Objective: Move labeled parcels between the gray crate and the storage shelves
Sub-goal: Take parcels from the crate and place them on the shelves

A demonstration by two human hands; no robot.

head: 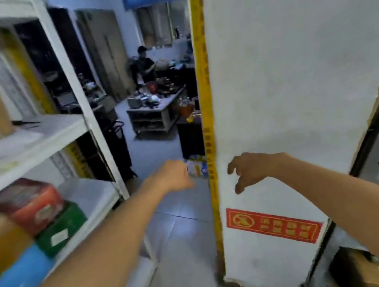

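White storage shelves point(33, 155) stand on the left side of a narrow room, and a white pillar point(285, 75) stands on the right. The parcels sit on the shelves: a red box point(29, 204) rests partly on a green box point(61, 229), just beside a blue parcel point(19, 274). They lie to the left of both hands, so the left hand point(176, 174) is nearer. The right hand point(251, 170) hangs loose and holds nothing. The left hand's fingers are blurred, so its grip cannot be told. No gray crate shows.

Single head-worn wide-angle view, facing forward and down, shelves point(55, 134) close left, white pillar point(297, 73) close right
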